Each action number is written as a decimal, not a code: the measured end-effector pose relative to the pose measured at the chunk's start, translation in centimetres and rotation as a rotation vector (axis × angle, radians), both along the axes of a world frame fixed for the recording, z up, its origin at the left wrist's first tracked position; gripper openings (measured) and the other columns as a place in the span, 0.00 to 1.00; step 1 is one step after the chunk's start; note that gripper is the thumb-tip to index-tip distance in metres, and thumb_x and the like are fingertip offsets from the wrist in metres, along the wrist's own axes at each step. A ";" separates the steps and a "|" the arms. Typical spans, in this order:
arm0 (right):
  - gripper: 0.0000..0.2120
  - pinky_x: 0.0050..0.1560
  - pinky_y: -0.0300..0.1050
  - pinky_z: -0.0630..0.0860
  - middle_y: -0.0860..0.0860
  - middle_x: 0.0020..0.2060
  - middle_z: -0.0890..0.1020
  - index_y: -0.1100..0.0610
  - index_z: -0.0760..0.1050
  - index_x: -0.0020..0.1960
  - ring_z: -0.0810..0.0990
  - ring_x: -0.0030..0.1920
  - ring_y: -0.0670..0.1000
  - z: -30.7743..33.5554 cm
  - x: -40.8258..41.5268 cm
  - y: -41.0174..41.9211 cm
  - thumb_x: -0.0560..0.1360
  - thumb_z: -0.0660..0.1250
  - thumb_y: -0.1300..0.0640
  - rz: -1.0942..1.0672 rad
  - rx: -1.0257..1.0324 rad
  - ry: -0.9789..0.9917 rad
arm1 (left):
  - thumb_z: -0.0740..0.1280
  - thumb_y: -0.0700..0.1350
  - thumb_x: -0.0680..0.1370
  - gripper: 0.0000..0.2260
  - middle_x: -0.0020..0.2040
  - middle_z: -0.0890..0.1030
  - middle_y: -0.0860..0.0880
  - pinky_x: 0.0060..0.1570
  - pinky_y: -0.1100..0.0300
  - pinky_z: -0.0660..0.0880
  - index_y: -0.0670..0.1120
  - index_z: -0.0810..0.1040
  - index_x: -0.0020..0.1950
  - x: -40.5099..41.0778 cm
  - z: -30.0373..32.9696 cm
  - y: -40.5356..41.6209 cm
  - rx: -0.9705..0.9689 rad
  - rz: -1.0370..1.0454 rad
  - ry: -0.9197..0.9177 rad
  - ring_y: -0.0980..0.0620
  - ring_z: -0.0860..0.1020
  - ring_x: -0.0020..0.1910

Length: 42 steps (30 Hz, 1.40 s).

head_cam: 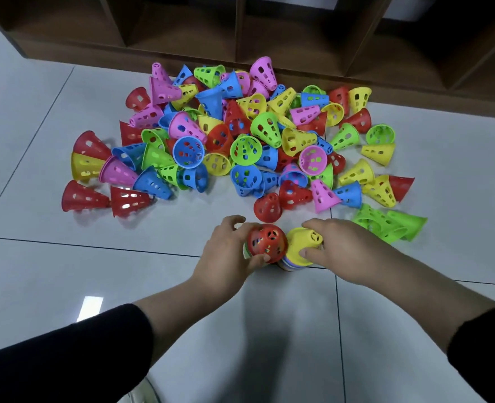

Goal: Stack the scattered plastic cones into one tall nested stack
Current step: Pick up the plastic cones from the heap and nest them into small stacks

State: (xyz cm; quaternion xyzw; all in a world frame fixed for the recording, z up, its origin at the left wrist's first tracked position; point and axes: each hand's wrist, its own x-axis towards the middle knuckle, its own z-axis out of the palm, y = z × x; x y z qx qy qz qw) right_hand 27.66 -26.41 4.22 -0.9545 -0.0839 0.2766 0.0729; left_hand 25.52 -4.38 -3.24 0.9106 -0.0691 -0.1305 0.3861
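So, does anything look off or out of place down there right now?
Yes: there are two short stacks, not one. The left hand holds a red-topped stack, the right hand a yellow-topped stack beside it. Most cones lie scattered on the floor.

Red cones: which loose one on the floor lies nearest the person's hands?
The red cone just beyond the two held stacks, between both hands; every other loose red cone lies farther off in the pile.
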 end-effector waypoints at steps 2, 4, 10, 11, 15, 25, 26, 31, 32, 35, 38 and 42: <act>0.32 0.51 0.47 0.73 0.48 0.48 0.79 0.48 0.64 0.74 0.78 0.56 0.54 -0.7 -0.1 -0.5 0.75 0.64 0.36 -0.051 0.071 0.021 | 0.72 0.54 0.74 0.27 0.70 0.68 0.47 0.67 0.51 0.69 0.55 0.70 0.72 0.5 -0.9 0.6 0.076 -0.099 0.024 0.46 0.69 0.68; 0.30 0.49 0.47 0.73 0.44 0.40 0.77 0.46 0.67 0.72 0.79 0.50 0.51 -0.8 0.4 -1.3 0.75 0.59 0.32 -0.147 0.182 -0.025 | 0.68 0.51 0.75 0.27 0.72 0.68 0.48 0.68 0.51 0.68 0.54 0.68 0.74 1.2 -1.6 1.8 0.094 -0.175 -0.003 0.46 0.69 0.69; 0.21 0.52 0.46 0.73 0.49 0.55 0.79 0.50 0.72 0.69 0.77 0.54 0.51 -3.2 4.8 -4.0 0.78 0.66 0.47 -0.131 0.207 -0.299 | 0.65 0.42 0.79 0.23 0.70 0.71 0.49 0.59 0.58 0.71 0.52 0.67 0.75 6.0 -2.1 3.2 0.124 -0.192 -0.108 0.49 0.74 0.64; 0.23 0.57 0.48 0.72 0.51 0.61 0.77 0.50 0.70 0.72 0.75 0.60 0.54 -3.9 5.7 -4.1 0.78 0.67 0.50 -0.063 0.166 -0.303 | 0.64 0.43 0.80 0.24 0.71 0.70 0.49 0.57 0.57 0.72 0.52 0.65 0.75 7.2 -1.9 2.7 0.159 -0.266 -0.133 0.48 0.74 0.64; 0.29 0.68 0.58 0.66 0.51 0.69 0.72 0.48 0.61 0.77 0.70 0.68 0.56 -6.8 9.0 -3.6 0.78 0.66 0.54 0.217 -0.047 -0.264 | 0.65 0.42 0.79 0.29 0.73 0.67 0.46 0.51 0.50 0.76 0.52 0.60 0.78 11.5 -1.4 0.1 0.466 -0.661 -0.350 0.42 0.74 0.63; 0.13 0.60 0.56 0.66 0.52 0.53 0.73 0.50 0.75 0.59 0.73 0.58 0.57 -11.2 11.1 -2.4 0.75 0.67 0.58 0.301 -0.295 -0.304 | 0.55 0.40 0.82 0.16 0.64 0.72 0.44 0.44 0.53 0.69 0.46 0.71 0.69 13.3 -1.3 -6.1 0.851 -0.902 -0.302 0.41 0.73 0.62; 0.12 0.59 0.55 0.67 0.52 0.52 0.73 0.50 0.76 0.58 0.73 0.57 0.57 -11.4 11.2 -2.4 0.75 0.68 0.59 0.304 -0.286 -0.319 | 0.55 0.41 0.82 0.16 0.64 0.73 0.44 0.47 0.52 0.71 0.46 0.71 0.70 13.4 -1.3 -6.2 0.881 -0.904 -0.288 0.41 0.73 0.62; 0.08 0.53 0.55 0.71 0.51 0.48 0.73 0.51 0.74 0.54 0.74 0.55 0.57 -11.2 11.4 -3.1 0.76 0.69 0.55 0.232 -0.141 -0.388 | 0.55 0.42 0.83 0.15 0.62 0.74 0.43 0.51 0.51 0.74 0.45 0.71 0.68 13.7 -1.3 -6.2 0.875 -0.849 -0.201 0.41 0.75 0.62; 0.07 0.51 0.54 0.72 0.51 0.48 0.73 0.52 0.74 0.52 0.74 0.53 0.57 -10.9 11.4 -3.2 0.76 0.68 0.53 0.203 -0.075 -0.406 | 0.57 0.43 0.82 0.14 0.61 0.74 0.42 0.50 0.51 0.74 0.44 0.70 0.68 13.9 -1.2 -5.9 0.815 -0.808 -0.180 0.40 0.76 0.60; 0.08 0.43 0.49 0.72 0.50 0.48 0.74 0.54 0.72 0.47 0.75 0.47 0.56 -9.2 10.8 -3.5 0.77 0.69 0.52 0.059 0.220 -0.458 | 0.70 0.48 0.76 0.22 0.57 0.76 0.43 0.48 0.51 0.76 0.45 0.71 0.67 14.5 -0.5 -4.1 0.525 -0.607 -0.111 0.41 0.78 0.55; 0.11 0.42 0.47 0.70 0.46 0.43 0.73 0.53 0.70 0.43 0.73 0.42 0.50 -5.9 9.6 -4.3 0.75 0.72 0.51 -0.131 0.516 -0.445 | 0.76 0.47 0.70 0.25 0.54 0.79 0.46 0.51 0.52 0.77 0.47 0.75 0.65 13.5 1.7 -1.3 0.198 -0.327 -0.069 0.46 0.79 0.50; 0.16 0.37 0.36 0.66 0.45 0.38 0.71 0.51 0.67 0.38 0.69 0.35 0.42 -0.6 6.8 -5.4 0.72 0.76 0.53 -0.340 0.698 -0.422 | 0.76 0.42 0.70 0.23 0.53 0.77 0.52 0.44 0.73 0.71 0.51 0.76 0.64 9.7 5.5 2.0 -0.027 -0.122 -0.094 0.60 0.77 0.45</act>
